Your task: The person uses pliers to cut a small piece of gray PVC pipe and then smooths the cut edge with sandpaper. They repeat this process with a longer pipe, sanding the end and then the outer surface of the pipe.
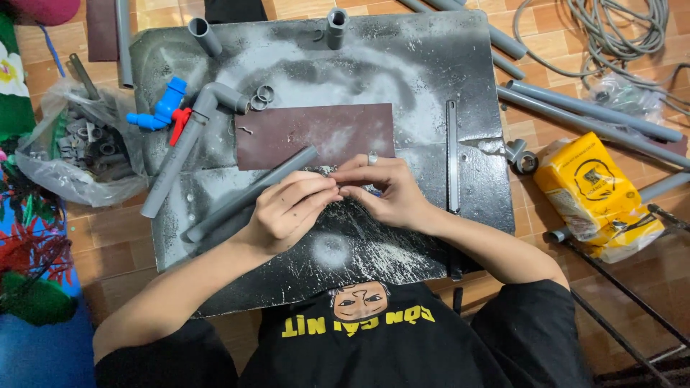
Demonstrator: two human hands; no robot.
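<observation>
Pipe (248, 194) — left hand (287, 212) holds | bag (43, 169) — grey fittings (90, 136)

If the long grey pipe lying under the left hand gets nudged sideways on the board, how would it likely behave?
The grey pipe is round and lies flat on the dark board, so it would probably roll. It looks like rigid plastic tube, likely stiff and light. The left hand rests over one end, which may hold it in place.
</observation>
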